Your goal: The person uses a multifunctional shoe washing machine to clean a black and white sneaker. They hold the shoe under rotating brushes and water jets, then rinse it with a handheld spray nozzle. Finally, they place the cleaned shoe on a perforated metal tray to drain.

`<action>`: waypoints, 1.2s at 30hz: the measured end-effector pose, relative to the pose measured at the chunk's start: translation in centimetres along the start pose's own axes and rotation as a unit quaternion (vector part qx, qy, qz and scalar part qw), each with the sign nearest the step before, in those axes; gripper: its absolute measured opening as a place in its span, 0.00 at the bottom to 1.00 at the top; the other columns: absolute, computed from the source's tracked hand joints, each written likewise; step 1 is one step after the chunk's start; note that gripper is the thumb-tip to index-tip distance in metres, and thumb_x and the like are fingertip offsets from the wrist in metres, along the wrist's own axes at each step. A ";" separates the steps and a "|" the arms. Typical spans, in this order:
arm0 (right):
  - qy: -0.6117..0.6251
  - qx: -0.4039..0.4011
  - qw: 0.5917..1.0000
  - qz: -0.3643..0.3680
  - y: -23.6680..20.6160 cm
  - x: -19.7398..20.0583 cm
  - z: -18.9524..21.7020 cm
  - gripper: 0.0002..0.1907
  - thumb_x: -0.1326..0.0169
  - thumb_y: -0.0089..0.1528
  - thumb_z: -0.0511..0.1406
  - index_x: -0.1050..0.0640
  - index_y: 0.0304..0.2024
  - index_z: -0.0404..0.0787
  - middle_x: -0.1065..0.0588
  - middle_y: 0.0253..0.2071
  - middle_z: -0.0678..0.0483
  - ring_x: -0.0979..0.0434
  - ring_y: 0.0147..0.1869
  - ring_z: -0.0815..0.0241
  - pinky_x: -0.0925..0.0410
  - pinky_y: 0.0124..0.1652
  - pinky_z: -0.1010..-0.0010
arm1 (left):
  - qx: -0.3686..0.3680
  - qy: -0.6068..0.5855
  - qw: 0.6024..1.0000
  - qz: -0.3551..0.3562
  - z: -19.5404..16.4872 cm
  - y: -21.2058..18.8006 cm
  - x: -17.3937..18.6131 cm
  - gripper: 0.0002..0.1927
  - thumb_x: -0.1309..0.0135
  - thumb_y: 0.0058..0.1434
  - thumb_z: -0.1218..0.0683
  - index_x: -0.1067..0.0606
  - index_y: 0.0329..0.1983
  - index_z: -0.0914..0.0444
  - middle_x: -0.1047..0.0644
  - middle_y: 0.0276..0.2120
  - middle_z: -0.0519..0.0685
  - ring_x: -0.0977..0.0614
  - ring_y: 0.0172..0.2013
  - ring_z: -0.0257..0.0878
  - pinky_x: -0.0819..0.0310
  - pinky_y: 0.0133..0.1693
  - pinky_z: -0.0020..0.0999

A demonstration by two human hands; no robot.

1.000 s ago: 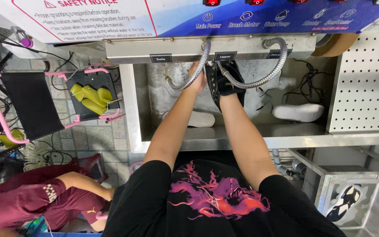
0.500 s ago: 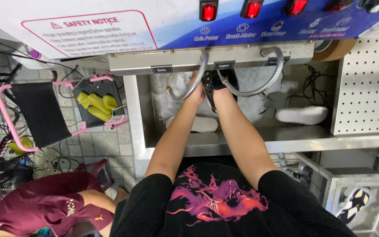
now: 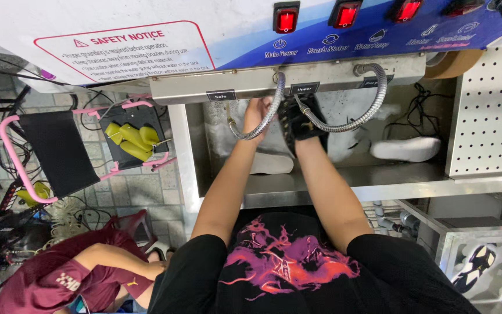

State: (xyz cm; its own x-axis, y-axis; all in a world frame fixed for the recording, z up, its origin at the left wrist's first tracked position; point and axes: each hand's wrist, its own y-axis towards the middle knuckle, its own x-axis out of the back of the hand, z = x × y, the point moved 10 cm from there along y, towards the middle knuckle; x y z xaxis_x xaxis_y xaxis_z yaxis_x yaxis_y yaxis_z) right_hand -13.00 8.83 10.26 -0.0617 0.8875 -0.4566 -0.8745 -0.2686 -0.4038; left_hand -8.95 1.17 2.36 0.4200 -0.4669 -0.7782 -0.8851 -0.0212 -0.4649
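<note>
Head view shows the right hand (image 3: 308,125) with its grip closed on a black shoe (image 3: 297,119) inside the steel wash basin (image 3: 344,183). At nine o'clock of it, the left hand (image 3: 257,113) reaches up beside a flexible metal hose (image 3: 262,119); whether its grip is open or closed cannot be told.

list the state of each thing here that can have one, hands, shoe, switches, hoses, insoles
left hand: raised in the sink, by a hose, grip unclear
right hand: inside the black shoe
black shoe: held up under the panel
red switches: lit
metal hoses: hanging in curves
white insoles: lying flat in the sink
sink: foamy
</note>
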 end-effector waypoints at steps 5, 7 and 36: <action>0.008 -0.001 1.000 0.001 1.2 0.4 0.6 0.24 0.57 0.66 0.33 0.30 0.65 0.33 0.29 0.65 0.42 0.31 0.69 0.47 0.38 0.67 0.60 | -0.005 0.023 1.000 0.015 -0.7 1.1 -0.5 0.23 0.61 0.76 0.44 0.31 0.59 0.67 0.22 0.48 0.56 0.19 0.37 0.41 0.22 0.34 0.37; 0.006 0.008 1.000 -0.006 1.4 0.5 1.0 0.24 0.57 0.67 0.33 0.30 0.65 0.33 0.29 0.65 0.42 0.32 0.69 0.47 0.38 0.67 0.60 | -0.012 -0.008 0.999 0.038 -0.8 1.0 -0.6 0.24 0.60 0.76 0.43 0.32 0.59 0.68 0.23 0.48 0.56 0.19 0.39 0.43 0.19 0.38 0.41; 0.033 0.030 0.999 -0.009 2.7 -3.3 1.0 0.23 0.60 0.70 0.34 0.32 0.66 0.32 0.30 0.67 0.43 0.32 0.70 0.51 0.38 0.69 0.63 | 0.067 0.190 0.963 -0.179 -2.6 -7.8 12.3 0.26 0.57 0.69 0.44 0.31 0.65 0.61 0.23 0.53 0.51 0.20 0.53 0.44 0.27 0.54 0.47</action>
State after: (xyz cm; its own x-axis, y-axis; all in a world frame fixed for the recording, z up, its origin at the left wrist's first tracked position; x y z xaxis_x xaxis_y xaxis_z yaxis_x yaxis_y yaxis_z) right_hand -15.59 5.58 11.43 -0.0157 0.8644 -0.5026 -0.9030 -0.2282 -0.3642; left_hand 2.57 -6.69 -2.52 0.5672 -0.7410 -0.3594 -0.6531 -0.1389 -0.7444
